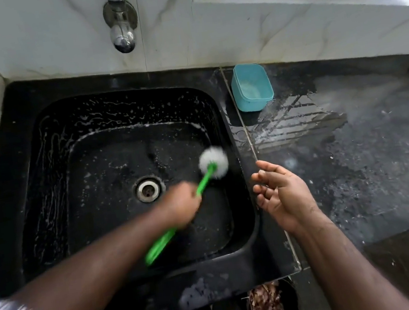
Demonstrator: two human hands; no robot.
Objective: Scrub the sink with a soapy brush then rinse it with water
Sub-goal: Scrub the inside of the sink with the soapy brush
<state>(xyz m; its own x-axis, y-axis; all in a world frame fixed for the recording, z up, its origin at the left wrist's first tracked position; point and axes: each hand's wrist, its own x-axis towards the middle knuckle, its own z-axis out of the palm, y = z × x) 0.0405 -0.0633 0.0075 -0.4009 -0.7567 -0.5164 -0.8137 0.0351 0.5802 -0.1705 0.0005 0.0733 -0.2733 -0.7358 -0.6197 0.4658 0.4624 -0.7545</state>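
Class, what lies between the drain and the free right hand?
Head view: the brush's white head and the sink's right wall lie between drain and right hand.

Black sink [30, 179], green-handled white brush [213, 162], teal tub [251, 87]

I see the black sink [40, 156] streaked with soap; the green brush [202, 178] has its white head near the drain [147, 189]
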